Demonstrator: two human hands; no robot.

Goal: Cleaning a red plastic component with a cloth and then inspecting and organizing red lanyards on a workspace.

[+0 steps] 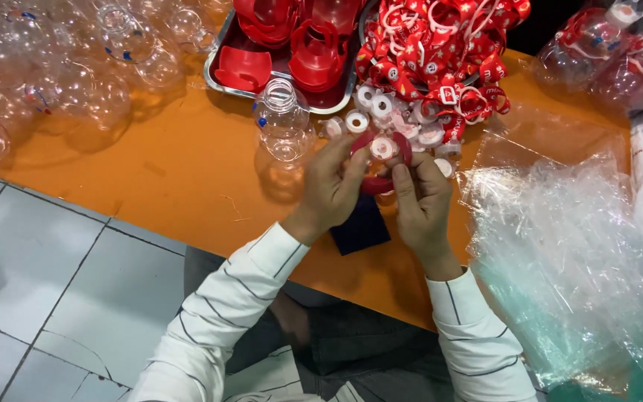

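Both my hands meet over the orange table (187, 171). Between them is a red plastic ring-shaped lid (378, 183) with a small white cap (382, 148) set in its middle. My left hand (330, 186) grips the lid's left side. My right hand (420, 199) holds its right side, thumb pressed on the rim. A clear plastic bottle (284, 123) stands just left of my left hand. Several loose white caps (370, 112) lie behind the lid.
A metal tray (221, 78) of red lids sits at the back. A heap of red straps (448, 52) fills the back right. Clear bottles (61, 74) crowd the left. Crumpled clear plastic bags (560, 246) cover the right. A dark blue square (361, 229) lies under my wrists.
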